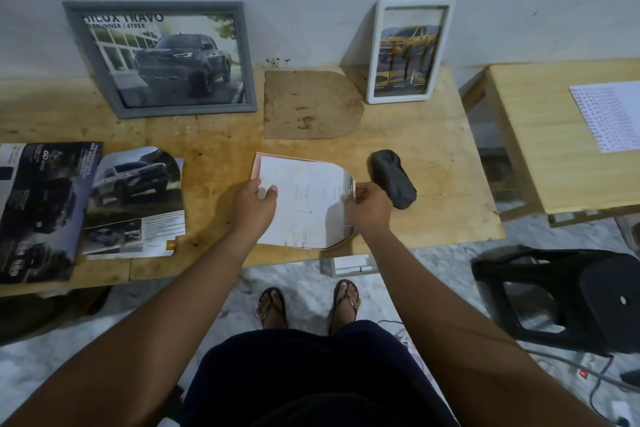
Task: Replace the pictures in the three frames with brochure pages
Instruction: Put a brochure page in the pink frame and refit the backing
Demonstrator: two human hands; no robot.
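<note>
Both gripping | left hand [254, 206] pinches white sheet [306, 208] at left edge | right hand [369, 208] pinches right edge

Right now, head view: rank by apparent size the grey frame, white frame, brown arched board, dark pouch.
1. Grey rectangular picture frame, clearly largest.
2-3. White rectangular picture frame and brown arched backing board: look alike, not ranked.
4. Dark grey cloth pouch, smallest, though nearer the camera.
</note>
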